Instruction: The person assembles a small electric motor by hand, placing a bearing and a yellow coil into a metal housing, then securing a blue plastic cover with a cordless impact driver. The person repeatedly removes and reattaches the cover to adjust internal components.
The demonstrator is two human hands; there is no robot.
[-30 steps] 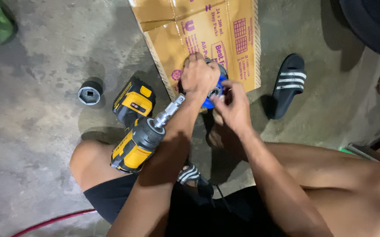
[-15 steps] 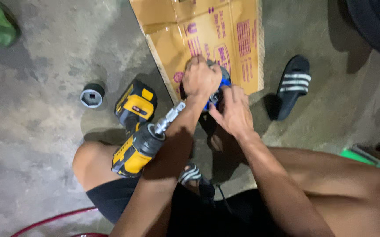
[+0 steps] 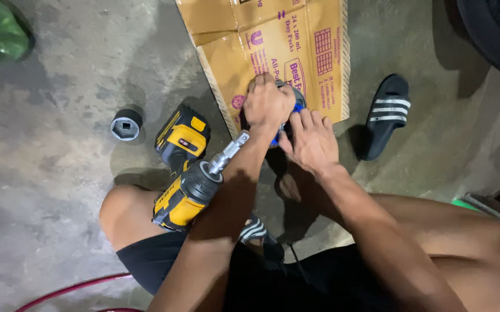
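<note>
Both hands have barely shifted. Nearest, yellow impact wrench lies on the floor, long axis pointing up-right toward them. Left hand clamps over, right hand pinches, a mostly hidden blue part, perhaps round, on flattened cardboard.

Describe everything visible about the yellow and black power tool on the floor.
The cordless impact wrench lies on its side on the concrete floor, beside the person's bent knee. Its body looks like yellow and black plastic, with a chunky battery pack at the handle's foot. A bare silver square drive points up-right toward the left forearm, which crosses close over it. Neither hand holds it. No socket is fitted.
</note>
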